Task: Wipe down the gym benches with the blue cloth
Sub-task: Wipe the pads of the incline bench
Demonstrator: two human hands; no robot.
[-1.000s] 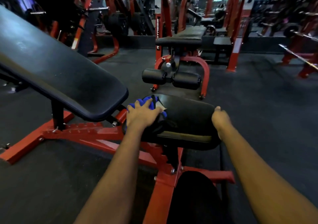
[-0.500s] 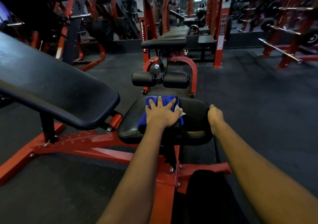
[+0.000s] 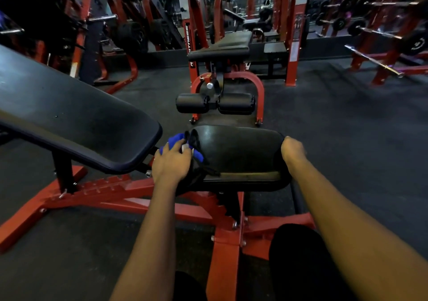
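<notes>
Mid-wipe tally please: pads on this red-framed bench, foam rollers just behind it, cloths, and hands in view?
Bench pads: 2 (black padded seat, black inclined backrest pad)
Rollers: 2 (black foam rollers)
Cloths: 1 (blue cloth)
Hands: 2 (left hand, right hand)
Total: 7

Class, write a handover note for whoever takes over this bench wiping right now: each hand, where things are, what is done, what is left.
Left hand: curled over the crumpled blue cloth, pressing it on the left edge of the small black padded seat.
Right hand: grips the seat's right edge.
Done: wiping is under way on the seat; how much is clean cannot be told.
Left: the long black inclined backrest pad, then the black bench beyond.
</notes>
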